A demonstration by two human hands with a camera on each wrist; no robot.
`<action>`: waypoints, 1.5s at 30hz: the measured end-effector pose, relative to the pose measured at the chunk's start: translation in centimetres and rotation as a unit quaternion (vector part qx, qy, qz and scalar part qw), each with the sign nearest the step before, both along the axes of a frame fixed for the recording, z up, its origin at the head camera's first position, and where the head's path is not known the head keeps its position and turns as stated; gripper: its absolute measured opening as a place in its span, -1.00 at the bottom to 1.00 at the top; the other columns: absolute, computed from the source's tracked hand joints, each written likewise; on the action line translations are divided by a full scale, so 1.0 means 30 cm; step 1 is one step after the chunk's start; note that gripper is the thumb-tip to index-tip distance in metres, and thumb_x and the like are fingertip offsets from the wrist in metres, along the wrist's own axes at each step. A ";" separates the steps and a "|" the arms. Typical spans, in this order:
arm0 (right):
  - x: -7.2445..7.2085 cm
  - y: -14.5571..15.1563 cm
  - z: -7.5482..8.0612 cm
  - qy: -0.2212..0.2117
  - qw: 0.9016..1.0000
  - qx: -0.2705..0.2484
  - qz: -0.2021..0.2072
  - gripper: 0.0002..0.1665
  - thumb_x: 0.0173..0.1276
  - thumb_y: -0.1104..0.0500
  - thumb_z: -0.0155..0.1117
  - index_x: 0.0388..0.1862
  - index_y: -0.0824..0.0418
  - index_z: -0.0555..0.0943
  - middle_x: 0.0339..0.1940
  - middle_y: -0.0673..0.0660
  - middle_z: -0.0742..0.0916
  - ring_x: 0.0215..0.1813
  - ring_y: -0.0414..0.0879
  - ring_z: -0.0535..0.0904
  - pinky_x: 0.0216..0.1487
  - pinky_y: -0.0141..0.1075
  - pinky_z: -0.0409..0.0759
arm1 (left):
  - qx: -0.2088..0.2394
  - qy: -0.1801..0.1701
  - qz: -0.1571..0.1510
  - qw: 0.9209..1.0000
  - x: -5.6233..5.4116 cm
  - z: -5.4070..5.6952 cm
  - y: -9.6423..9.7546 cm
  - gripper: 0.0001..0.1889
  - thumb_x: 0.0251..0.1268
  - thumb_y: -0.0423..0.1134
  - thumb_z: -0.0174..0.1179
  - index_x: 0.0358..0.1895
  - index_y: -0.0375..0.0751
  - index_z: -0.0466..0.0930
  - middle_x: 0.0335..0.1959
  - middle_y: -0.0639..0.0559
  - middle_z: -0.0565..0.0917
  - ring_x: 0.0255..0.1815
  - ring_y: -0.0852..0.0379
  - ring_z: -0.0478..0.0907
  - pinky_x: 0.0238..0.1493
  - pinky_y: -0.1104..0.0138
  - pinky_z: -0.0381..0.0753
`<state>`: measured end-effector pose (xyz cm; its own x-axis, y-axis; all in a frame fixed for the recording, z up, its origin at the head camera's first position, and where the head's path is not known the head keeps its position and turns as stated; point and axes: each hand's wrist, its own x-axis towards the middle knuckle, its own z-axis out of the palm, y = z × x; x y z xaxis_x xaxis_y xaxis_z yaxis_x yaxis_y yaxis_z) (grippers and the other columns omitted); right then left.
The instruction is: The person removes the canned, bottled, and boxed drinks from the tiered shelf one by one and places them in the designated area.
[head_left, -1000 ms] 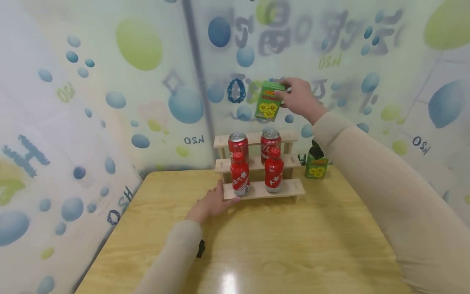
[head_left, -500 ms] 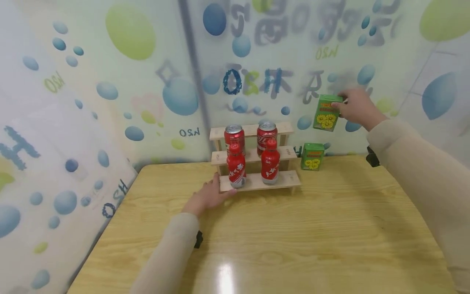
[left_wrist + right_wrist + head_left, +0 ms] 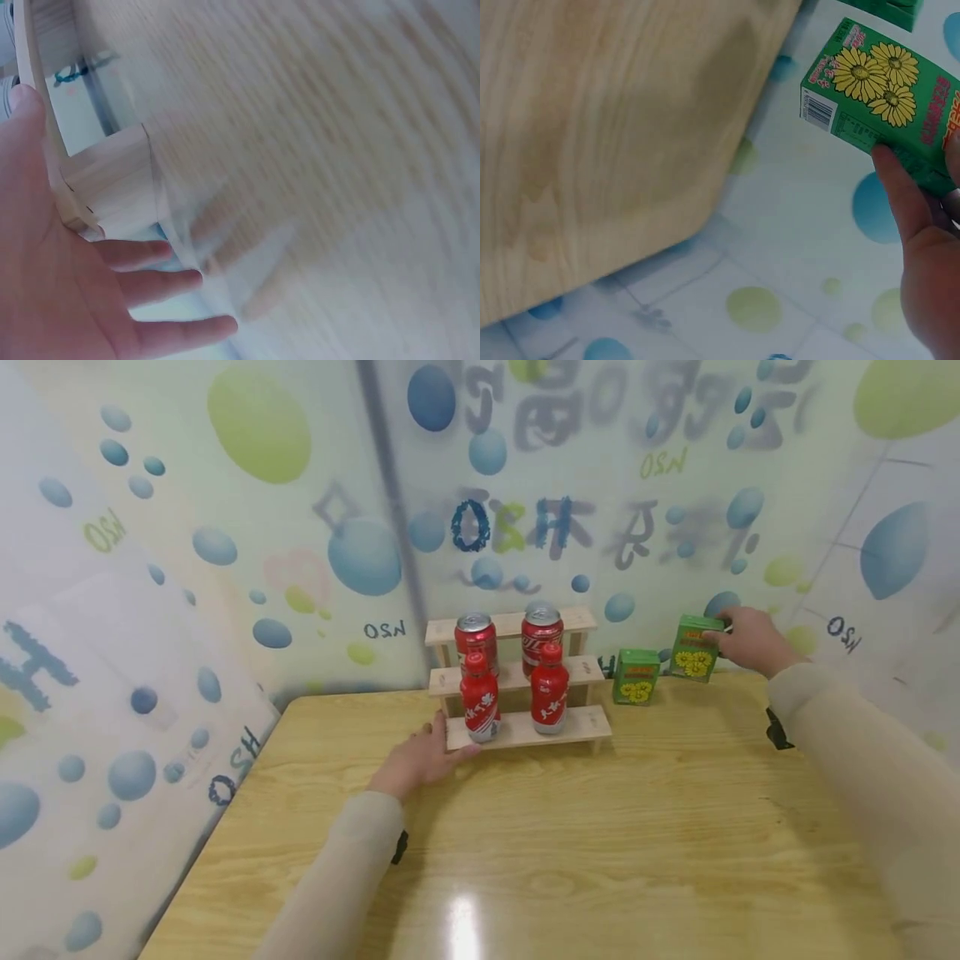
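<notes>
Green box (image 3: pixel 693 652) in the right hand (image 3: pixel 753 639): pinching it near the upper end, laying the thumb across the printed front and, in the right wrist view, stretching one finger along the narrow side. Holding its long axis nearly upright, tipping the top slightly to the right, at the far right of the wooden table (image 3: pixel 585 827), close by the back edge. Leaving contact between base and tabletop unclear. Facing a narrow gap to a matching box (image 3: pixel 636 677), upright just to the left, between the held one and the stepped rack (image 3: pixel 515 727). Judging from this, probably depending most on that sideways gap and on any drop beneath the base; having the right hand as clearly the nearer. Bracing the rack's lowest shelf at its left end with the left hand (image 3: pixel 416 760), resting the thumb along the front edge, spreading three fingers straight past the end and lifting nothing. Having two red bottles (image 3: pixel 550 693) on that shelf, with two red cans (image 3: pixel 542 639) behind.
</notes>
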<state>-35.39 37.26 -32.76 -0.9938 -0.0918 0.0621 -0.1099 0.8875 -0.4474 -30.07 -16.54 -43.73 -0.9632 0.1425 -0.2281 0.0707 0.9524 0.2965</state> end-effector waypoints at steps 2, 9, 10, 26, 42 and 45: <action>-0.003 0.005 -0.032 -0.007 1.000 -0.002 0.003 -0.23 0.74 0.08 0.03 0.56 0.69 0.17 0.39 0.73 0.42 0.33 0.60 0.47 0.18 0.36 0.60 | -0.017 0.006 -0.001 1.000 0.001 0.001 -0.002 0.32 0.23 0.78 -0.18 0.78 -0.13 -0.23 0.73 -0.36 0.13 0.67 -0.48 0.22 0.61 -0.32 0.31; -0.018 -0.011 -0.100 -0.003 0.999 -0.030 0.025 -0.32 0.70 0.20 0.12 0.51 0.69 0.24 0.31 0.72 0.49 0.29 0.59 0.55 0.05 0.14 0.80 | -0.029 0.017 -0.002 0.999 0.011 0.021 -0.011 0.27 0.28 0.75 -0.21 0.78 -0.16 -0.18 0.73 -0.37 0.13 0.66 -0.57 0.15 0.59 -0.38 0.28; -0.022 -0.010 -0.107 -0.002 0.999 -0.028 0.027 -0.32 0.70 0.20 0.12 0.50 0.70 0.25 0.31 0.72 0.50 0.29 0.59 0.56 0.05 0.14 0.79 | -0.029 0.018 -0.002 0.999 0.011 0.022 -0.013 0.27 0.29 0.75 -0.21 0.78 -0.16 -0.17 0.73 -0.37 0.12 0.66 -0.58 0.15 0.59 -0.39 0.28; -0.043 0.050 -0.174 0.008 0.998 -0.016 0.056 -0.33 0.72 0.22 0.09 0.54 0.66 0.20 0.46 0.71 0.32 0.37 0.65 0.42 0.27 0.40 0.57 | -0.027 -0.019 -0.011 0.999 0.008 0.045 -0.032 0.22 0.35 0.70 -0.23 0.78 -0.14 -0.26 0.68 -0.34 0.27 0.62 -0.41 0.34 0.61 -0.25 0.37; -0.036 -0.008 -0.017 0.059 0.996 -0.038 0.056 -0.27 0.67 0.15 0.05 0.66 0.46 0.17 0.56 0.63 0.33 0.50 0.59 0.31 0.41 0.50 0.37 | 0.016 -0.028 -0.031 0.999 0.018 0.029 -0.021 0.25 0.35 0.69 -0.18 0.78 -0.17 -0.30 0.72 -0.30 0.20 0.68 -0.37 0.25 0.69 -0.19 0.25; -0.049 -0.112 0.078 0.083 0.993 -0.067 0.059 -0.27 0.71 0.05 0.01 0.67 0.41 0.20 0.58 0.56 0.36 0.51 0.52 0.35 0.43 0.46 0.39 | 0.014 -0.034 -0.033 0.999 0.014 0.027 -0.019 0.25 0.36 0.69 -0.19 0.78 -0.19 -0.30 0.72 -0.31 0.18 0.69 -0.38 0.24 0.70 -0.19 0.25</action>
<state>-36.85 33.91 -30.43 -0.9518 -0.1873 0.2429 -0.2917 0.7978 -0.5276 -29.65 -17.10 -42.92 -0.9340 0.2119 -0.2876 0.1116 0.9378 0.3286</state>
